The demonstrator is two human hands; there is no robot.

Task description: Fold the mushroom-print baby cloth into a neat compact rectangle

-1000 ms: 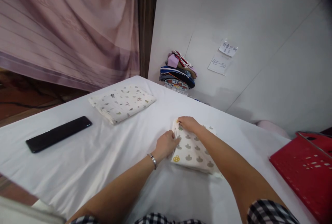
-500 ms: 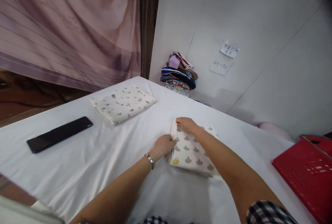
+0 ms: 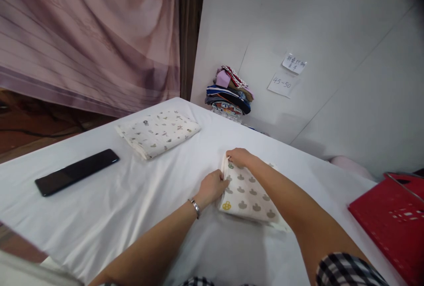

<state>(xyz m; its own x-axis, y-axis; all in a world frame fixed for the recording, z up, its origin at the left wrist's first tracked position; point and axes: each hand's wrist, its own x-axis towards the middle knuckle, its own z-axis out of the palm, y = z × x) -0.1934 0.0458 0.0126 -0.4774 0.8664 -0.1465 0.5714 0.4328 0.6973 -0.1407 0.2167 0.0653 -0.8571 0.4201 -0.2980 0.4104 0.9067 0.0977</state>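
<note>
A folded white cloth with grey mushroom-like prints and one yellow print [image 3: 248,195] lies on the white-covered table [image 3: 132,215], right of the middle. My left hand [image 3: 213,186], below a silver bracelet on the wrist's forearm side, pinches the cloth's left edge. Higher up, my right hand [image 3: 239,157] is closed on the same cloth's upper left corner. Its fingertips are partly hidden in the fabric. Another folded cloth with small plant and animal prints [image 3: 160,133] rests flat further back on the left.
A black phone-like slab [image 3: 77,171] lies on the table at the left. Behind the far edge stands a stack of folded clothes [image 3: 228,94] against the wall. A red basket [image 3: 391,220] is at the right edge, and a pink curtain [image 3: 99,34] hangs at the back left.
Both hands have shifted slightly to the right, with the held edge of the mushroom-print cloth. The other things stay where they were.
</note>
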